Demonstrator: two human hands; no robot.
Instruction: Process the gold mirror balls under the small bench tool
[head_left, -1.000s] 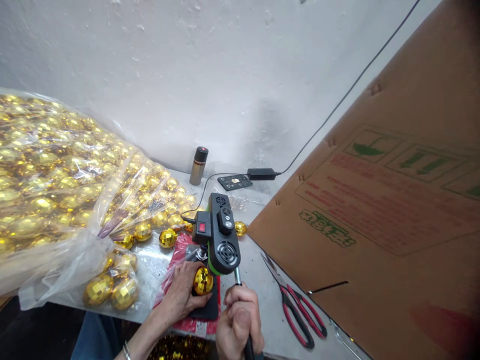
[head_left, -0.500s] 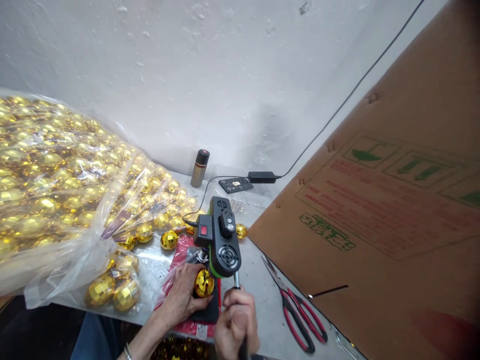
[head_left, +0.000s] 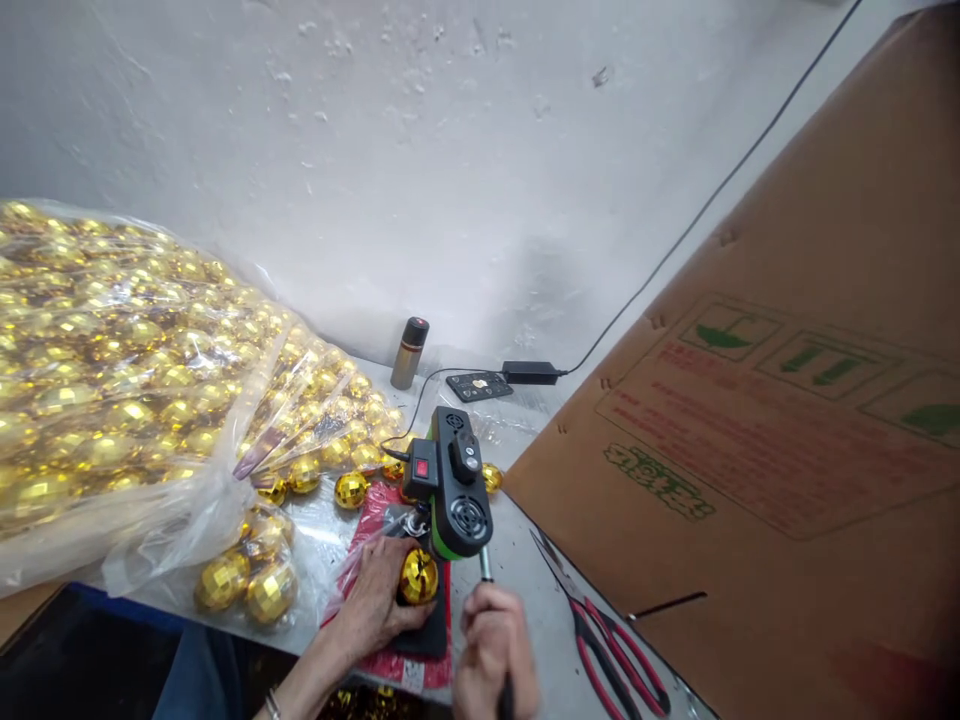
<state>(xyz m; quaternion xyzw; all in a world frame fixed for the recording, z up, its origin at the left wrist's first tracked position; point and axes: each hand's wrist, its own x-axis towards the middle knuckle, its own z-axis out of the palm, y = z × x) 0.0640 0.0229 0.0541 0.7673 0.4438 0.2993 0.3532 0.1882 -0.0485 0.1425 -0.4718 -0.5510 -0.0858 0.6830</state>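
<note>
My left hand [head_left: 380,598] has its fingers and thumb around a shiny gold faceted ball [head_left: 418,577], close beside a black machine [head_left: 461,490] with a red switch. The ball rests over the machine's dark base on red plastic [head_left: 411,672]. My right hand [head_left: 495,640] is closed around the dark handle of a metal lever [head_left: 486,563] at the machine's front right. A small metal part shows behind the ball, too small to make out.
A big clear bag of gold balls [head_left: 142,370] fills the left. Behind stand a bottle [head_left: 409,353], a phone [head_left: 480,386] and a black adapter [head_left: 530,373]. At right are red-handled scissors [head_left: 611,640] and a cardboard box [head_left: 750,420].
The whole view has shifted slightly, so everything sits a little lower and to the right. Both hands keep their holds on the ball and the lever.
</note>
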